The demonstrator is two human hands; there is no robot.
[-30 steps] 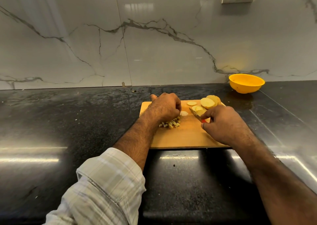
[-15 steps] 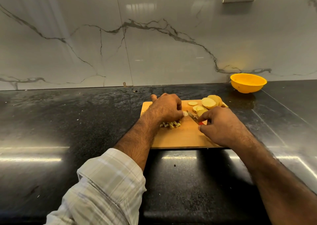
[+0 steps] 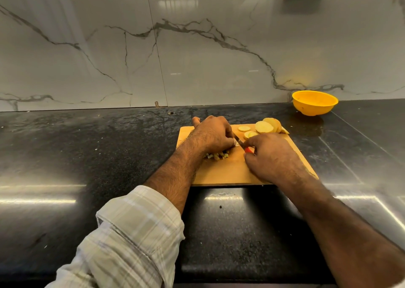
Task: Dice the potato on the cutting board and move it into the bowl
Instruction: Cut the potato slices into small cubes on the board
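wooden cutting board (image 3: pixel 228 173) sits on the black counter (image 3: pixel 87 156); my left hand (image 3: pixel 213 135) curls down over a pale potato piece, diced bits (image 3: pixel 217 155) just under my wrist; my right hand (image 3: pixel 271 156) grips the red-handled knife (image 3: pixel 242 145), blade beside the left fingers; potato slices (image 3: pixel 263 127) lie at the board's far edge; the yellow bowl (image 3: pixel 314 102) stands well apart, far right by the wall
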